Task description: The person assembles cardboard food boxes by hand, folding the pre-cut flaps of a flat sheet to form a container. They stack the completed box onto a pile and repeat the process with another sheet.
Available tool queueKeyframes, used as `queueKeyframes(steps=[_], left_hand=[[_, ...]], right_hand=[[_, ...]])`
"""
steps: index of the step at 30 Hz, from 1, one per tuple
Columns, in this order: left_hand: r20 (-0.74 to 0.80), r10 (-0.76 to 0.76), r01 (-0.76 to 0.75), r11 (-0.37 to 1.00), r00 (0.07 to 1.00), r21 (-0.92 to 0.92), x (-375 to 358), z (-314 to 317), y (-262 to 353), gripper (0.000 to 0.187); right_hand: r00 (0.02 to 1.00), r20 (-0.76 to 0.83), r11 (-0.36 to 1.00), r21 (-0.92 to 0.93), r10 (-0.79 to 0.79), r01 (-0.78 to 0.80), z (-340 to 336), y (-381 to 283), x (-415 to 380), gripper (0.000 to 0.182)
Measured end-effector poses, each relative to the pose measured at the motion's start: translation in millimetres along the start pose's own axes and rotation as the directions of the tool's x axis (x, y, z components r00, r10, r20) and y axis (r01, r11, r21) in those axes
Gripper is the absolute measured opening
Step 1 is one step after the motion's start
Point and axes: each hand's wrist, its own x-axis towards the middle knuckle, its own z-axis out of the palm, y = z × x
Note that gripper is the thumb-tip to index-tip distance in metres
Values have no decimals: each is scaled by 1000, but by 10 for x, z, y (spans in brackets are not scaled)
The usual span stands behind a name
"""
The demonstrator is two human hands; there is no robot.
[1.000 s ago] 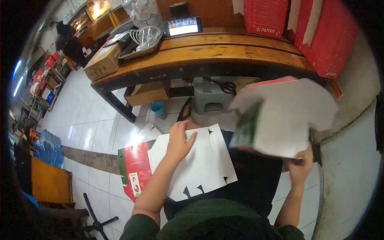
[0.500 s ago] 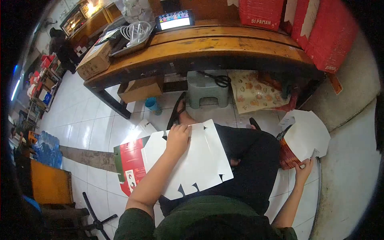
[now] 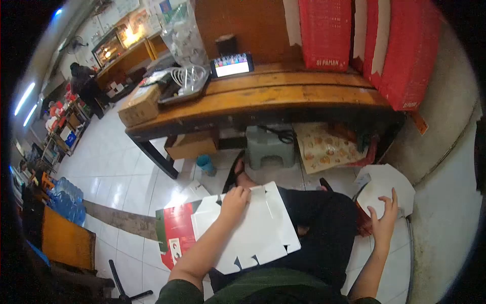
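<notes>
Across my lap lies a flat, unfolded cardboard box (image 3: pixel 263 228), white side up, with notched edges and a red and green printed flap on its left. My left hand (image 3: pixel 234 204) lies over its upper edge, fingers curled round it. To the right, a stack of similar unfolded boxes (image 3: pixel 377 185) rests by my knee, white on top with dark red print along its side. My right hand (image 3: pixel 385 215) is over the near part of this stack, thumb and fingers apart and nothing between them.
A wooden bench (image 3: pixel 283 96) ahead carries a lit phone (image 3: pixel 232 66), a tray (image 3: pixel 187 91), a brown carton (image 3: pixel 139 105) and red box stacks (image 3: pixel 326 35). Beneath it are a grey stool (image 3: pixel 270 147) with scissors and a blue cup (image 3: pixel 205 163). A person (image 3: pixel 86 88) stands far left.
My right hand has let go of the stack's near edge and opened over its top. My left hand stays on the lap box. The view has tilted upward.
</notes>
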Motion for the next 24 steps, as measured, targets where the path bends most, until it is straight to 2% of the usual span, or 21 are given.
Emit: queueKeyframes(steps=[1, 4, 8, 12, 17, 20, 24], left_hand=[[11, -36, 37, 999, 999, -8, 0, -19, 3, 24], [125, 30, -46, 991, 992, 128, 47, 141, -166, 25], [132, 179, -214, 916, 975, 340, 55, 113, -195, 23], [178, 205, -253, 917, 962, 308, 78, 164, -271, 18], [267, 241, -313, 909, 933, 274, 93, 179, -186, 13], [295, 253, -334, 905, 921, 265, 92, 126, -143, 15], [216, 313, -370, 872, 925, 321, 80, 159, -220, 21]], right_hand=[[1000, 12, 1000, 20, -21, 21, 28, -65, -15, 38], [997, 41, 996, 59, -67, 64, 80, -184, -44, 37], [993, 76, 990, 114, -94, 85, 63, -302, -83, 35], [989, 122, 979, 192, -87, 62, 87, -319, -150, 38], [978, 169, 980, 173, -126, 97, 87, -382, -148, 38], [971, 171, 975, 172, -167, 138, 103, -366, -122, 39], [964, 220, 972, 212, -146, 99, 169, -325, -153, 38]])
